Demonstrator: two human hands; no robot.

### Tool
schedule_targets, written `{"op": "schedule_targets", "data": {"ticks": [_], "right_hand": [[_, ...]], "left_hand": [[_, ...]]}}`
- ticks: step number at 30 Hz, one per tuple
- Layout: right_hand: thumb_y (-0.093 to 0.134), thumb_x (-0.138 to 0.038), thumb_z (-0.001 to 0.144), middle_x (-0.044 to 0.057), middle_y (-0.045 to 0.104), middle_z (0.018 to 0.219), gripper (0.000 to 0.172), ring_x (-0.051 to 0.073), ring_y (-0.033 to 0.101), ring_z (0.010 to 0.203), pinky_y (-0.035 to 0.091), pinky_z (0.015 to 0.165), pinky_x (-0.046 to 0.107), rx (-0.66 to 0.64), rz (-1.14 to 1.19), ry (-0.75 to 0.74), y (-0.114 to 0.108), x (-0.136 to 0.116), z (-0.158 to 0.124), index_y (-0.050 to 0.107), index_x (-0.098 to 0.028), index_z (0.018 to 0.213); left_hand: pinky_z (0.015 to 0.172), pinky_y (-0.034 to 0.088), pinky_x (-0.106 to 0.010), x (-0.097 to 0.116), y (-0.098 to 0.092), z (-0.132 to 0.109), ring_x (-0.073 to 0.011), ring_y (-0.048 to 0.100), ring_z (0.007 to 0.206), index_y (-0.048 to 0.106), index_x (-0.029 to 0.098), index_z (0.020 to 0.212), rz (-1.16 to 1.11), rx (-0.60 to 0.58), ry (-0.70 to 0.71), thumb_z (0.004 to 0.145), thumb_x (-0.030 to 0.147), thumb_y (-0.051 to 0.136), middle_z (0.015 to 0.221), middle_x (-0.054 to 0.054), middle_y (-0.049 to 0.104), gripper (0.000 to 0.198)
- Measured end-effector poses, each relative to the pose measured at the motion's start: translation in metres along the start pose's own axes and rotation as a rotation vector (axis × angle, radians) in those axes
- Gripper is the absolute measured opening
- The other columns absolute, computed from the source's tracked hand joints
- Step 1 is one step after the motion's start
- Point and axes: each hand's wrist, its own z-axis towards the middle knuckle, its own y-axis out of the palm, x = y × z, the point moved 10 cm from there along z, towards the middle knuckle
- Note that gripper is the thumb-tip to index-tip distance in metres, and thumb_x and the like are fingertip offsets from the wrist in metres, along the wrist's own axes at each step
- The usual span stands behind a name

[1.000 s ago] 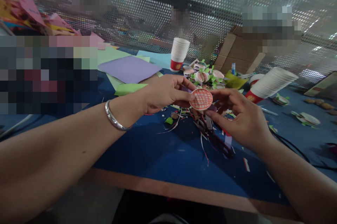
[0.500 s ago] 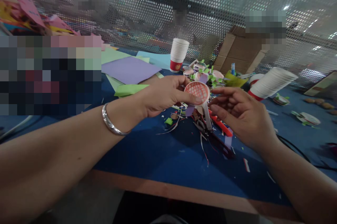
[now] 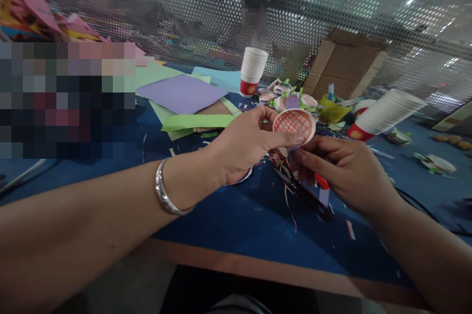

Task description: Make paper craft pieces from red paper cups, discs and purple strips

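Observation:
My left hand (image 3: 248,143) pinches a small round paper disc (image 3: 294,124) with a red lattice pattern, holding it up above the blue table (image 3: 228,215). A silver bangle (image 3: 166,195) circles my left wrist. My right hand (image 3: 341,171) sits just below and right of the disc, fingers curled around a purple paper strip under it. Under both hands lies a heap of paper scraps (image 3: 295,191) and red-and-white strips.
Coloured paper sheets (image 3: 180,94) lie at the left back. One stack of paper cups (image 3: 253,71) stands upright, another (image 3: 387,112) lies on its side at the right. Finished paper pieces (image 3: 287,100) and a cardboard box (image 3: 344,63) sit before a perforated metal screen.
The disc rose and shifted slightly right in my left hand. My right hand, open beside it half a second ago, has closed under the disc on the purple strip.

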Motion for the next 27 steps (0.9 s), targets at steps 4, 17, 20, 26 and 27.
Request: {"op": "schedule_targets", "data": {"ticks": [4, 17, 20, 26, 27], "right_hand": [[0.075, -0.037, 0.091, -0.002, 0.07, 0.065, 0.022, 0.008, 0.064, 0.055, 0.051, 0.051, 0.014, -0.022, -0.017, -0.007, 0.001, -0.002, 0.001, 0.073, -0.019, 0.078], [0.077, -0.043, 0.088, -0.002, 0.069, 0.065, 0.026, 0.007, 0.066, 0.052, 0.053, 0.047, 0.013, -0.007, 0.028, 0.051, -0.002, 0.007, 0.0, 0.071, -0.019, 0.08], [0.08, -0.042, 0.086, -0.002, 0.068, 0.065, 0.027, 0.007, 0.065, 0.051, 0.052, 0.046, 0.012, 0.004, 0.04, 0.051, -0.003, 0.006, 0.001, 0.07, -0.018, 0.079], [0.083, -0.038, 0.084, -0.002, 0.068, 0.065, 0.025, 0.007, 0.064, 0.051, 0.052, 0.045, 0.012, 0.005, 0.052, 0.063, -0.002, 0.008, -0.001, 0.069, -0.018, 0.077], [0.083, -0.038, 0.084, -0.002, 0.068, 0.065, 0.025, 0.007, 0.064, 0.051, 0.053, 0.046, 0.012, 0.003, 0.053, 0.069, -0.002, 0.009, -0.001, 0.07, -0.018, 0.077]], "left_hand": [[0.059, 0.042, -0.023, 0.008, -0.009, 0.005, -0.0078, 0.057, 0.059, 0.055, 0.017, 0.088, 0.086, 0.022, 0.025, 0.077, 0.007, 0.08, 0.069, 0.004, 0.065, 0.03], [0.063, 0.048, -0.022, 0.015, -0.011, 0.007, -0.0069, 0.062, 0.06, 0.053, 0.015, 0.082, 0.027, 0.019, 0.063, 0.072, 0.003, 0.084, 0.067, 0.005, 0.065, 0.034], [0.069, 0.053, -0.024, 0.015, -0.012, 0.006, -0.0082, 0.065, 0.064, 0.052, 0.015, 0.084, -0.012, 0.052, 0.064, 0.072, 0.002, 0.083, 0.071, 0.004, 0.066, 0.036], [0.065, 0.055, -0.025, 0.002, -0.009, 0.005, -0.0098, 0.067, 0.062, 0.05, 0.016, 0.089, 0.002, 0.036, -0.004, 0.079, 0.001, 0.077, 0.073, 0.0, 0.071, 0.032], [0.065, 0.055, -0.025, 0.001, -0.009, 0.005, -0.0095, 0.066, 0.061, 0.05, 0.016, 0.089, 0.008, 0.034, -0.015, 0.08, 0.001, 0.076, 0.073, 0.0, 0.071, 0.031]]}}
